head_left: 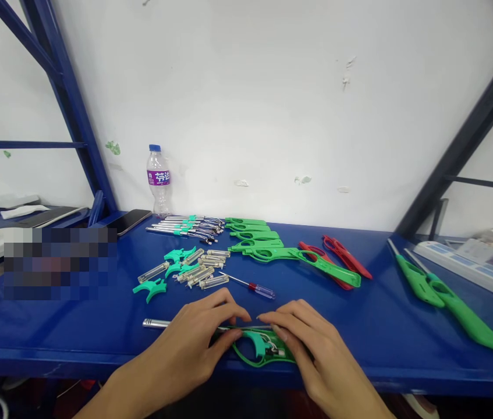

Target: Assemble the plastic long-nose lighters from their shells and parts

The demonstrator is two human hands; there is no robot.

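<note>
At the table's front edge lies a green lighter half-shell [252,363], its inside facing up. A teal trigger [255,342] sits in it, beside thin wires and a small black part. The silver barrel [155,323] sticks out to the left, past my left hand. My left hand [198,334] pinches the lighter where barrel and shell meet. With its fingers bent over the shell's right end, my right hand [316,346] grips the shell and hides that end. A screwdriver [262,290] with a red and purple handle lies just beyond both hands.
Beyond my hands lie clear fuel tubes [202,274], teal triggers [150,288], barrels with wires [185,228], green shells [257,235] and red shells [346,258]. Two green lighters [464,314] rest at right near a power strip [473,270]. A bottle [159,180] stands by the wall, near a phone [129,221].
</note>
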